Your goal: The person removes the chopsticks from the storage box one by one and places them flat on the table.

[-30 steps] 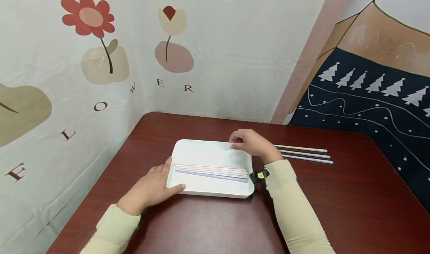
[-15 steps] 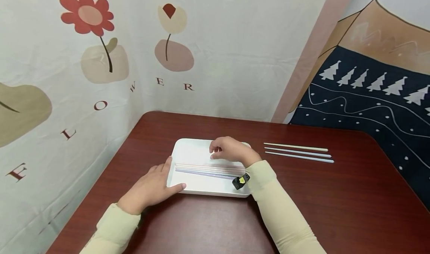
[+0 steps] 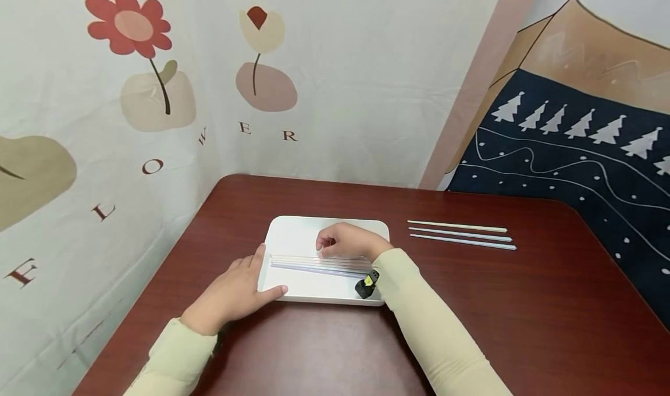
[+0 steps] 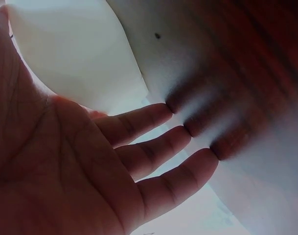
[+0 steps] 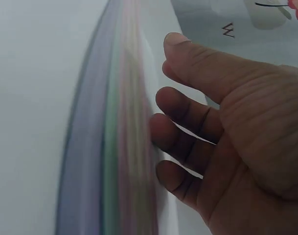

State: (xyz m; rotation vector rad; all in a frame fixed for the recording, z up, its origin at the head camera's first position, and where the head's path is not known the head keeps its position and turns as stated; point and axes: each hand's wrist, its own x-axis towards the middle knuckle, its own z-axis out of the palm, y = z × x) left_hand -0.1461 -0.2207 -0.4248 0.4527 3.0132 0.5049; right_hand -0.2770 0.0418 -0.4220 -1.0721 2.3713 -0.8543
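Observation:
A row of pastel chopsticks [image 3: 298,260] lies lengthwise in a shallow white tray [image 3: 298,233]. At the tray's left end rests my left hand [image 3: 227,294], thumb over the near rim and fingers along the side, extended in the left wrist view. My right hand [image 3: 350,241] hovers over the chopsticks, fingers loosely bent. In the right wrist view, lilac, green, pink and yellowish chopsticks [image 5: 109,156] run beside its fingertips [image 5: 164,127]. I see nothing held there; whether a finger touches one, I cannot tell. The right hand and wrist hide the row's right part.
Three more chopsticks [image 3: 460,234], one yellowish and two pale blue, lie side by side on the brown table [image 3: 544,303] right of the tray. A white curtain [image 3: 356,82] with printed flowers hangs behind the table. A dark patterned cloth [image 3: 565,163] hangs at the right.
My right hand has moved left and down from the tray's far right corner to above the chopsticks. The three on the table are now fully uncovered. My left hand stays at the rim.

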